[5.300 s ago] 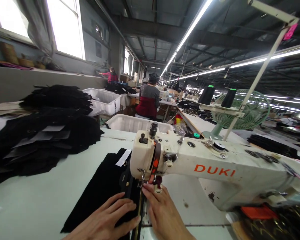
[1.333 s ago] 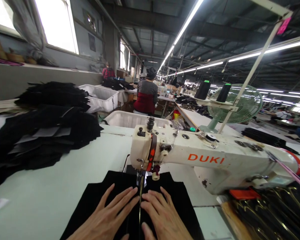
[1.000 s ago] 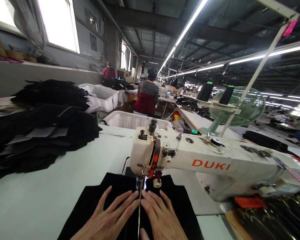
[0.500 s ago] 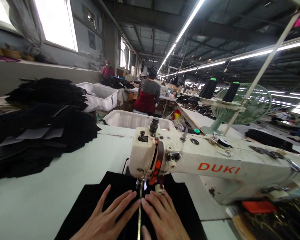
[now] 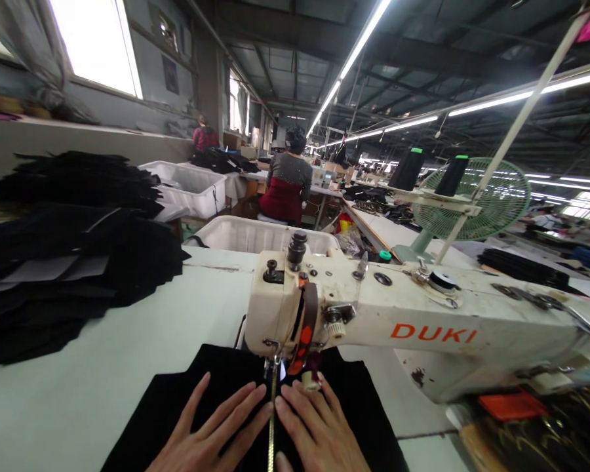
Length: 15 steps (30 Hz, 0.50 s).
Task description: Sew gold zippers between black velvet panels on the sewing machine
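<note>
A black fabric panel (image 5: 147, 413) lies flat on the sewing table under the needle area of a white sewing machine (image 5: 364, 314) marked DUKI. Down its middle runs a gold-toothed zipper (image 5: 271, 436), leading up to the presser foot (image 5: 273, 368). My left hand (image 5: 216, 432) rests on the fabric left of the zipper, fingers spread and stretched forward. On the other side, my right hand (image 5: 319, 426) lies flat with its fingers extended, the tips close to the zipper. Both wrists are cut off by the lower edge.
Black fabric pieces (image 5: 78, 255) are piled at the left. Behind the machine stands a white plastic bin (image 5: 265, 229). A green fan (image 5: 472, 196) and black thread cones (image 5: 408, 169) are at the right. A person (image 5: 288, 177) sits ahead, back turned.
The view has shifted slightly, so the machine and background sit a little further left. Both hands stay on the fabric beside the zipper in nearly the same pose.
</note>
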### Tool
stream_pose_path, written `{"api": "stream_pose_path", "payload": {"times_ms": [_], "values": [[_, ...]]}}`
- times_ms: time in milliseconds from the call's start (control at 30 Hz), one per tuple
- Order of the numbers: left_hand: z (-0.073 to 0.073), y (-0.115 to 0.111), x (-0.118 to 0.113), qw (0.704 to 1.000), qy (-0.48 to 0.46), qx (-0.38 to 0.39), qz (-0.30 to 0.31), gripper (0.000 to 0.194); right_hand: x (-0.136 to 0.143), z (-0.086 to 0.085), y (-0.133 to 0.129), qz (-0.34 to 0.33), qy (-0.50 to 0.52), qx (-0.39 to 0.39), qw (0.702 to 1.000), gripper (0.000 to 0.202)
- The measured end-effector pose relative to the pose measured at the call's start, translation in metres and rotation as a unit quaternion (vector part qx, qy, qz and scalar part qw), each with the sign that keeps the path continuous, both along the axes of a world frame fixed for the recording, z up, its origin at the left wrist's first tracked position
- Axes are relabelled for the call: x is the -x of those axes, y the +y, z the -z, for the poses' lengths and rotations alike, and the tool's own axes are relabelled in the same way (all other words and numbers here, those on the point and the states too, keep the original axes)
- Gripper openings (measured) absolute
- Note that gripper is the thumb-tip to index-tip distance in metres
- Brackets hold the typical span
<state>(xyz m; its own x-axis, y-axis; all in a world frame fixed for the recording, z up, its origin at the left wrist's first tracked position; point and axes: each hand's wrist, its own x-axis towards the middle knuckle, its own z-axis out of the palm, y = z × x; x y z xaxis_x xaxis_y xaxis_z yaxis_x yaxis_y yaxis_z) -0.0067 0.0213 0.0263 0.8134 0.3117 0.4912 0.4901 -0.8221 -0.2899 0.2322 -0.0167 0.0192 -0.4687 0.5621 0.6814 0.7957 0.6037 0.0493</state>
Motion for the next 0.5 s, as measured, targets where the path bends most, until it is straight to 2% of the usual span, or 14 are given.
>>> {"api": "stream_pose_path", "payload": {"times_ms": [167,500], "values": [[-0.0041,-0.0001,-0.0008,1.0,-0.001,0.003,0.001,0.062,-0.0086,-0.004,-0.0029,-0.011,-0.076,0.04,0.996,0.048],[0.0002,-0.0003,0.0012,1.0,0.011,0.023,0.004,0.06,-0.0067,-0.0096,-0.0016,-0.016,-0.075,0.025,0.997,0.047]]}}
